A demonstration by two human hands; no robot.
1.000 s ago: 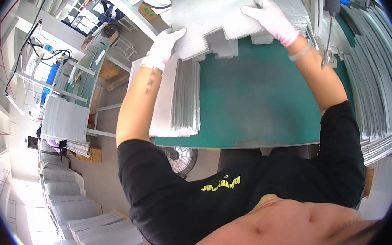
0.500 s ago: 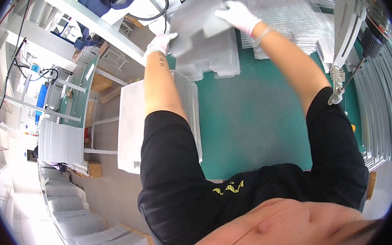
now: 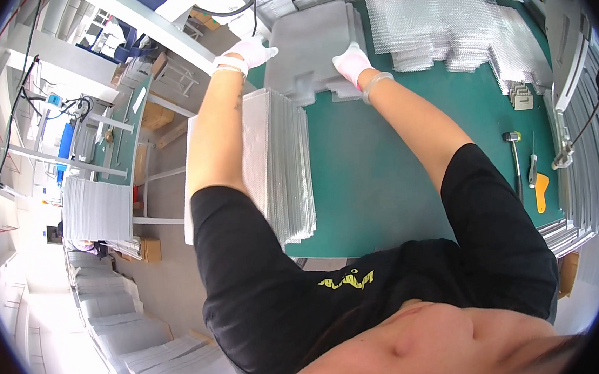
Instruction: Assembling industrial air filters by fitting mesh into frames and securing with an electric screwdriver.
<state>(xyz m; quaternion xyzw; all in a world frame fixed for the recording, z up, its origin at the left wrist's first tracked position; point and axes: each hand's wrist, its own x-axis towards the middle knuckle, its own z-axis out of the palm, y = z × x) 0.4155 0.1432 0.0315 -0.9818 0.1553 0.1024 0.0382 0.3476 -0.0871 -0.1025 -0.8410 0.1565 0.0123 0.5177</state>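
Note:
A stack of thin grey sheets with notched near edges (image 3: 313,42) lies at the far side of the green table. My left hand (image 3: 252,51), in a white glove, is at the stack's left edge with its thumb apart from the fingers. At the right edge rests my right hand (image 3: 352,65), gloved too, its thumb over the top sheet and its fingers stretched along the side. Neither hand lifts a sheet. Where the fingertips meet the edges is partly hidden.
A tall pile of pale sheets (image 3: 280,167) stands at the table's left. Textured clear-grey sheets (image 3: 427,22) lie at the far right. A hammer (image 3: 515,156), a screwdriver (image 3: 532,170) and an orange tool (image 3: 541,192) lie on the green table (image 3: 383,173) at right.
The grey sheet that was raised and tilted between my hands now lies flat on the stack. My right hand has come down and nearer, and my left hand has shifted slightly farther away.

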